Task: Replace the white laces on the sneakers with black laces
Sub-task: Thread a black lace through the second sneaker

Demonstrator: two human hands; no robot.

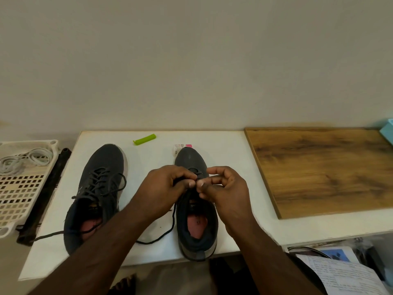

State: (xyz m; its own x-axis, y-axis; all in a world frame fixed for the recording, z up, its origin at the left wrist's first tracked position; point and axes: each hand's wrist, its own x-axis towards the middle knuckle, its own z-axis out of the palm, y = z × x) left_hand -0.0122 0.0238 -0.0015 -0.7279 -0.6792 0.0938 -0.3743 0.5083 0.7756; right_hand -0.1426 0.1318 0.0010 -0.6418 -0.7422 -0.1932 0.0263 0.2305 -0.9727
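Two dark grey sneakers stand on a white table (231, 145), toes pointing away from me. The left sneaker (100, 188) is threaded with a black lace whose loose end trails off the table's left side. Over the right sneaker (196, 222) my left hand (164, 188) and my right hand (225, 188) meet at the eyelets. Both pinch the black lace (170, 228) at their fingertips. One end of that lace hangs down the shoe's left side and curls on the table. The white laces (23, 160) lie coiled in a tray at far left.
A perforated white plastic tray (21, 194) sits left of the table beside a dark bar (42, 196). A green clip (144, 139) and a small labelled tube (180, 146) lie near the far edge. A wooden board (319, 167) covers the right side. Papers (344, 275) lie below right.
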